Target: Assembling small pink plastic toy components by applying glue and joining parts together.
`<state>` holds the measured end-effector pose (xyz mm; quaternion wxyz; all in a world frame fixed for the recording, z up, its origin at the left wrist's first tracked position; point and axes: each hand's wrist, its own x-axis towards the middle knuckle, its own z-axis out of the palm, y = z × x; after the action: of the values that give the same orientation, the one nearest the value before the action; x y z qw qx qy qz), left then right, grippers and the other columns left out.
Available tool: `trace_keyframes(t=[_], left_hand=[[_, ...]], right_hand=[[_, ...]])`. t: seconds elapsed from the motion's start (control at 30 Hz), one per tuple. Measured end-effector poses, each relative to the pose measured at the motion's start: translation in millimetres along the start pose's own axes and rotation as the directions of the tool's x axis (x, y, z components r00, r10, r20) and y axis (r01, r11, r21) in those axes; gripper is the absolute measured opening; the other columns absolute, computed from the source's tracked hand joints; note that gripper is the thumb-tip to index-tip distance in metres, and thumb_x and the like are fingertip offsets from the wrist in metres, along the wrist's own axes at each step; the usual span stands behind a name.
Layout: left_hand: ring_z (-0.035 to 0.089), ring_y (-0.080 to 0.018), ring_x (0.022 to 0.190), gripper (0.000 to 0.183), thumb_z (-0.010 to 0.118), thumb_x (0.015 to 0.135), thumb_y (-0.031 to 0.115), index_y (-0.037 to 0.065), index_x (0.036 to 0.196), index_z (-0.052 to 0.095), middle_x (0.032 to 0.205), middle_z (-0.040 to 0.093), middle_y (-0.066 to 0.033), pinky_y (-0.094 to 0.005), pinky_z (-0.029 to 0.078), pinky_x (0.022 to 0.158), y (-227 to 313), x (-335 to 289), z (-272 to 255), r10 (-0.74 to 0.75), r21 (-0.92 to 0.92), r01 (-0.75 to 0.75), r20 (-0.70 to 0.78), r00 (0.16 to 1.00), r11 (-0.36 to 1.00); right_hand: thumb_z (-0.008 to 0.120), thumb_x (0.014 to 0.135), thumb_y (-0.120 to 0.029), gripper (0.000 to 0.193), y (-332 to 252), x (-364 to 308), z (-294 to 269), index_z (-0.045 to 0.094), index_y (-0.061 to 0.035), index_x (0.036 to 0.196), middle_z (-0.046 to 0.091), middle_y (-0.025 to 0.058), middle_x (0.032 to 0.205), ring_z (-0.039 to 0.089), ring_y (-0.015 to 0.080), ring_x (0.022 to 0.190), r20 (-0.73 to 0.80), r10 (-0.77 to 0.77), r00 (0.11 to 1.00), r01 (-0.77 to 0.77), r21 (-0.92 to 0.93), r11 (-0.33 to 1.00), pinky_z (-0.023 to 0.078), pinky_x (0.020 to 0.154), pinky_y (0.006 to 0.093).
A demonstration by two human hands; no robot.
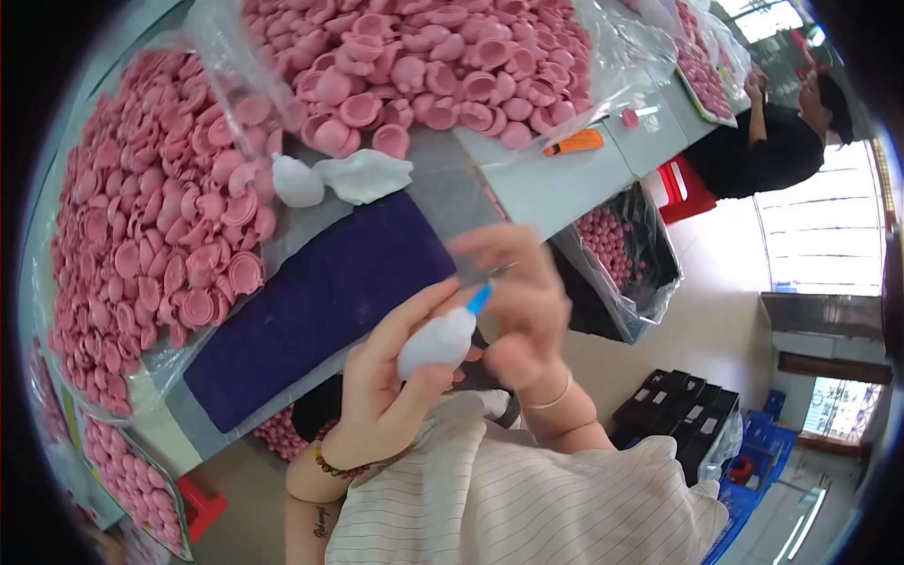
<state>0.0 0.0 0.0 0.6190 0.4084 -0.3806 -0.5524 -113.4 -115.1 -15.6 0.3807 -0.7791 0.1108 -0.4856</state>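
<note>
My left hand (pixel 381 386) is closed around a small white squeeze bottle (pixel 438 341), its blue tapered tip pointing up and to the right. Close beside that tip is my right hand (pixel 527 311), smeared by motion. A thin greyish sliver shows near its fingers, too blurred to name or to tell whether it is held. Beyond my hands a folded dark purple cloth (pixel 320 301) lies along the table edge. Heaps of pink hollow cup-shaped pieces (pixel 160 217) cover the table to the left and at the far side (pixel 443 71).
A white rounded object (pixel 297 181) and crumpled white tissue (pixel 367 176) lie behind the cloth. An orange tube-like item (pixel 574 142) is farther right. Below the table stands a lined bin of pink pieces (pixel 607 243). Black boxes (pixel 673 414) stand right. Another person (pixel 767 141) sits far right.
</note>
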Motion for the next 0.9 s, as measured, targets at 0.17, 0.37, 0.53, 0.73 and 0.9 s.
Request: trace_keyframes(t=[0.17, 0.37, 0.53, 0.73, 0.9], left_hand=[[0.053, -0.0097, 0.065, 0.034, 0.049, 0.082, 0.017, -0.003, 0.110, 0.045, 0.078, 0.058, -0.0068, -0.0212, 0.043, 0.059, -49.4, 19.7, 32.9, 0.017, 0.181, -0.071, 0.284, 0.959, 0.981], [0.057, -0.0159, 0.067, 0.028, 0.054, 0.079, 0.018, 0.002, 0.102, 0.050, 0.079, 0.059, -0.0105, -0.0257, 0.044, 0.061, -174.4, 63.1, 15.8, -0.161, 0.608, 0.046, 0.137, 0.977, 0.793], [0.058, -0.0280, 0.078, 0.027, 0.054, 0.078, 0.018, 0.003, 0.100, 0.051, 0.085, 0.058, -0.0160, -0.0306, 0.044, 0.064, -212.1, 78.0, 0.6, -0.119, 0.754, 0.056, 0.029, 0.992, 0.655], [0.058, -0.0287, 0.074, 0.027, 0.054, 0.078, 0.019, 0.003, 0.099, 0.051, 0.082, 0.058, -0.0163, -0.0309, 0.044, 0.063, -206.7, 75.1, 3.0, -0.112, 0.736, 0.038, 0.052, 0.992, 0.676], [0.058, -0.0283, 0.076, 0.027, 0.054, 0.079, 0.019, 0.003, 0.100, 0.051, 0.085, 0.058, -0.0163, -0.0305, 0.044, 0.064, -210.1, 74.7, -2.5, -0.047, 0.712, -0.003, 0.050, 0.998, 0.702]], right_hand=[[0.057, 0.073, -0.023, 0.024, 40.4, 25.3, -107.8, 0.058, -0.0059, 0.089, 0.056, 0.0080, 0.095, 0.050, 0.0199, 0.086, -0.111, 0.075, 0.991, -0.133, -0.731, 0.669, 0.039, 0.070, 0.0290], [0.059, 0.071, -0.023, 0.029, 54.6, 44.0, -125.1, 0.054, -0.0077, 0.095, 0.053, 0.0077, 0.092, 0.048, 0.0264, 0.087, 0.197, 0.200, 0.960, 0.081, -0.877, 0.475, 0.038, 0.078, 0.0326], [0.061, 0.070, -0.019, 0.028, 24.8, 54.4, -121.2, 0.050, -0.0014, 0.089, 0.042, 0.0157, 0.096, 0.039, 0.0356, 0.096, 0.116, 0.316, 0.942, -0.075, -0.842, 0.534, 0.035, 0.083, 0.0404], [0.055, 0.077, -0.022, 0.025, 47.9, 18.6, -122.8, 0.049, -0.0039, 0.093, 0.050, 0.0092, 0.080, 0.048, 0.0238, 0.078, 0.152, 0.086, 0.985, 0.080, -0.827, 0.557, 0.039, 0.075, 0.0314], [0.037, 0.088, -0.029, 0.025, 60.5, -63.9, -113.9, 0.041, -0.0049, 0.095, 0.047, 0.0058, 0.070, 0.042, 0.0104, 0.056, -0.602, 0.141, 0.786, -0.157, 0.026, 0.987, 0.036, 0.049, 0.0224]])
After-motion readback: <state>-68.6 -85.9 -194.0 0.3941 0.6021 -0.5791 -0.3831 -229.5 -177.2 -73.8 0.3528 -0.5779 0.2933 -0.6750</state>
